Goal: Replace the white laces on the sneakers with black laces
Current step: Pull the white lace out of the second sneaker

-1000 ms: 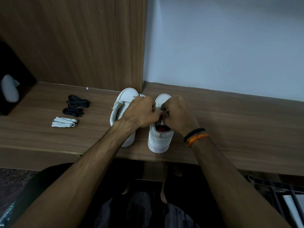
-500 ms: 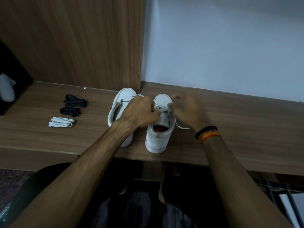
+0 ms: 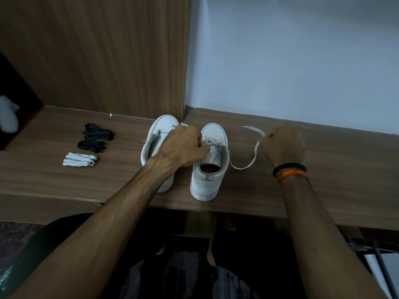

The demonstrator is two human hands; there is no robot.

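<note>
Sneakers point(image 3: 207, 167) near black laces point(image 3: 98, 134); left hand point(image 3: 183, 145) grips one, right hand point(image 3: 282, 145) pinches white lace point(image 3: 248, 167).

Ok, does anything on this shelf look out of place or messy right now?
Only the white lace trailing loose from the right sneaker across the shelf, pinched by the right hand; that fits unlacing. The left hand rests at the sneaker's eyelets. The black laces and the white bundle lie tidy.

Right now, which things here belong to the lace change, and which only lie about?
Job: right shoe, its white lace, left shoe, two black lace bundles, left hand, right hand.
Lying about: white lace bundle, grey object.
</note>
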